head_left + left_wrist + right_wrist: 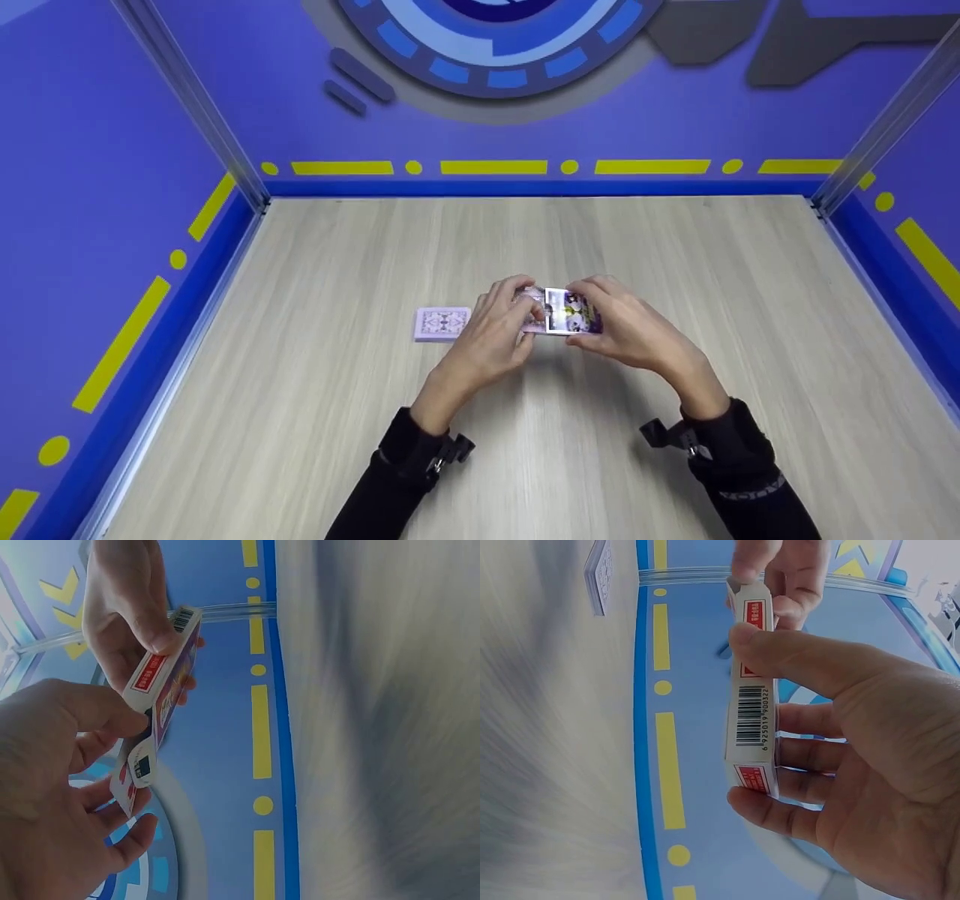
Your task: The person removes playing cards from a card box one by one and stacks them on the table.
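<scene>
The card box (pixel 574 319) is being held up above the table (pixel 337 262), between the fingers of the person's two hands. The fingers of the right hand (pixel 637 322) are gripping its right part, with the thumb on the narrow side nearer the person and other fingers round the far side. By the right thumb, that narrow side is showing a red label and a barcode (pixel 751 716), and the little finger is curling at the closed end. The fingers of the left hand (pixel 487 341) are pinching the opposite end, where the box is standing open; a white flap (pixel 141 763) is sticking out just beside the left thumb. A pinkish patterned part is showing between the left fingers in the head view, but whether it belongs to the box or to something inside it cannot be told. Between both sets of fingers, the upper face is displaying a white and purple picture. To the left of the left fingers, and near them, a deck of cards (pixel 442 323) is lying on the table, its ornate pinkish back facing up. Well beyond the fingers, a blue wall (pixel 480 139) with yellow markings is rising behind the table.
</scene>
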`<state>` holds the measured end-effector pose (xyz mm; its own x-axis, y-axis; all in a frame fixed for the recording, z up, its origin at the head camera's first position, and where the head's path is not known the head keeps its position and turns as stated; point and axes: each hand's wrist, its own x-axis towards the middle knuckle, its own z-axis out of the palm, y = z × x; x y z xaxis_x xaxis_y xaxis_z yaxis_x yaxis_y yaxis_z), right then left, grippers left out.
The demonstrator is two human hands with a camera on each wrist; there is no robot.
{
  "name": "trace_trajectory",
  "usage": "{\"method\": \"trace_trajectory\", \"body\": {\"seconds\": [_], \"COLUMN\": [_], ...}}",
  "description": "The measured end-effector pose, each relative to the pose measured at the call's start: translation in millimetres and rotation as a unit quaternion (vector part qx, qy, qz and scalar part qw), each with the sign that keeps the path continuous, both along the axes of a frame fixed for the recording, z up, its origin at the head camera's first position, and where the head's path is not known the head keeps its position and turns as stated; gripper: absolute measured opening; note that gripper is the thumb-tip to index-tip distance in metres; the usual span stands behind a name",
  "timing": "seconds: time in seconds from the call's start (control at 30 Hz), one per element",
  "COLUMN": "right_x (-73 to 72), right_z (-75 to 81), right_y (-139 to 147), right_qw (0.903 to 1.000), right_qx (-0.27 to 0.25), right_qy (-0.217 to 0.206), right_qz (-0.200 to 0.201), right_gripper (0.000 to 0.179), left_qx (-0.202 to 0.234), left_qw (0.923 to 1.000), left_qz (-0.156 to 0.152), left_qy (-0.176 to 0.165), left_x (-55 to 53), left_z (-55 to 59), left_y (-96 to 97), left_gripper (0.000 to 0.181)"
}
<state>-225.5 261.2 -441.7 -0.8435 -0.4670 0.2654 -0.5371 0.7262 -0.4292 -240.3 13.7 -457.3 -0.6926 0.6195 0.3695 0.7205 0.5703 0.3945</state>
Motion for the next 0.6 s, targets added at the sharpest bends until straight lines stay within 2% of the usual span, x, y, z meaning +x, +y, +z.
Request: {"method": "trace_trajectory", "body": {"seconds": [0.13, 0.27, 0.43, 0.6], "right_x": [-0.8, -1.8, -1.8, -1.7], "right_z": [0.0, -0.5, -1.6, -2.6], "right_y": [0.5, 1.3, 2.4, 2.0], "right_qw": [1.0, 1.0, 1.0, 0.9999], "right_qx": [0.005, 0.007, 0.009, 0.008], "right_qy": [0.0, -0.001, 0.001, 0.009], "right_qz": [-0.002, -0.002, -0.001, 0.009], "right_gripper": [0.069, 0.069, 0.07, 0.07], "left_qx": [0.0, -0.005, -0.032, -0.065], "left_qw": [0.9999, 0.9998, 0.9994, 0.9976], "left_qz": [-0.012, -0.018, -0.003, 0.009], "left_qy": [-0.001, -0.005, -0.016, -0.021], "left_x": [-2.5, -6.0, -6.8, -5.1], "left_z": [1.7, 4.4, 6.6, 4.8], "left_y": [-5.5, -12.0, -17.0, -18.6], "left_gripper": [0.028, 0.048, 0.067, 0.077]}}
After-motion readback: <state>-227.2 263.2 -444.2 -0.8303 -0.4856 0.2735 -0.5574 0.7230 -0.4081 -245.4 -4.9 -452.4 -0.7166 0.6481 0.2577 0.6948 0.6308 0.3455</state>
